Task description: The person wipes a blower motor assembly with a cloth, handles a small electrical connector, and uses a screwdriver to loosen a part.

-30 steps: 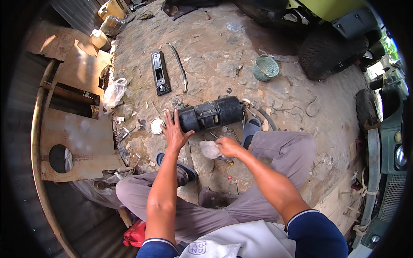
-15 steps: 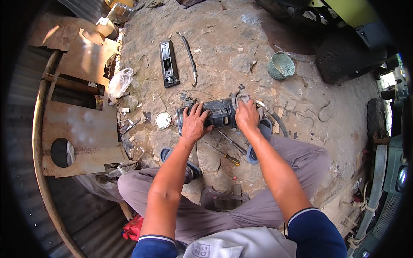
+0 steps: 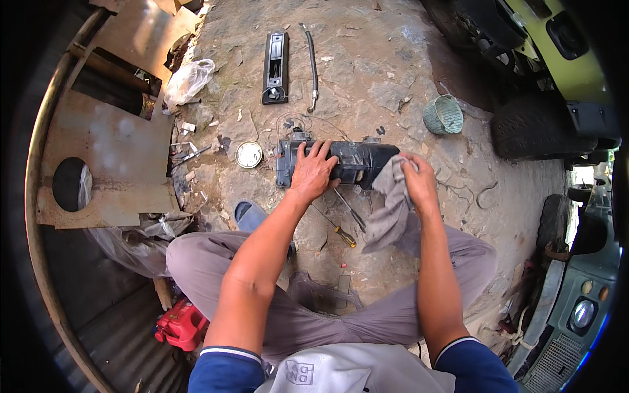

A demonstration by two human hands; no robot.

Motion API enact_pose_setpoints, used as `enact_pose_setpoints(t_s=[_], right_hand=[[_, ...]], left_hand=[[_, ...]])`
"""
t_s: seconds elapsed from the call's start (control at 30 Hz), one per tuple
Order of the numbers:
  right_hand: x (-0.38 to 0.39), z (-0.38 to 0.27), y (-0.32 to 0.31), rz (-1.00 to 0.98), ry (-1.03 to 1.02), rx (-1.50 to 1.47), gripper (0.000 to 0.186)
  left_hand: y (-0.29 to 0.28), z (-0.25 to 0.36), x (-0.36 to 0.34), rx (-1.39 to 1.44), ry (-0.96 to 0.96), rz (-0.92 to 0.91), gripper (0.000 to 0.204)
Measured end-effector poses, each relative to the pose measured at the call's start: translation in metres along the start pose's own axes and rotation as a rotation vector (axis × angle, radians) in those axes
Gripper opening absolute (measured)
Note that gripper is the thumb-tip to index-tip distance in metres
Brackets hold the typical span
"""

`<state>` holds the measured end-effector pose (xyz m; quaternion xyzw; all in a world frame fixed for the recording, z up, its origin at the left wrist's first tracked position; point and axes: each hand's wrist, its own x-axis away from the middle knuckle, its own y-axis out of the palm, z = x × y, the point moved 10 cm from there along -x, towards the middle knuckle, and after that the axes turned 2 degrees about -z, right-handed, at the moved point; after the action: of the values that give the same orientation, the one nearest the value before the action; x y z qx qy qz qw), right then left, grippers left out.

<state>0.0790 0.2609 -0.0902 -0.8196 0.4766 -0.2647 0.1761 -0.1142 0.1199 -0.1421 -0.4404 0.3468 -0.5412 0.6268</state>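
Note:
My left hand (image 3: 313, 171) lies with spread fingers on the black plastic housing (image 3: 377, 157), its thumb at the near edge. My right hand (image 3: 418, 178) grips a crumpled grey cloth (image 3: 388, 215), which hangs down beside the housing's right end. Under the housing lie a long dark-handled tool (image 3: 354, 213) and a yellow-and-black screwdriver (image 3: 344, 237). A round lidded tin (image 3: 249, 154) is at the housing's left. Beyond it lie a long black panel (image 3: 275, 69) and a black hose (image 3: 312, 65) with metal ends.
Metal panels (image 3: 105, 170), plastic bags (image 3: 187, 82) and a red jerrycan (image 3: 183, 324) line the left side. A woven bucket (image 3: 442, 114), a large tyre (image 3: 524, 131) and a green vehicle (image 3: 590, 288) stand on the right. My legs are bent around the work on the rough ground.
My right hand has drawn right and away from the top of the housing, with the cloth now hanging loose. My left hand remains on the housing. The view has shifted.

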Motion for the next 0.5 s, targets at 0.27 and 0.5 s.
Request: enact_pose_setpoints(t_s=[0.27,0.5], right_hand=[[0.059,0.039,0.099,-0.100,-0.131,0.586,0.051],[0.020,-0.004,0.021,0.364,-0.268,0.017,0.039]], left_hand=[[0.004,0.000,-0.002,0.008,0.004,0.011,0.062],[0.013,0.000,0.000,-0.066,0.052,-0.154,0.109]])
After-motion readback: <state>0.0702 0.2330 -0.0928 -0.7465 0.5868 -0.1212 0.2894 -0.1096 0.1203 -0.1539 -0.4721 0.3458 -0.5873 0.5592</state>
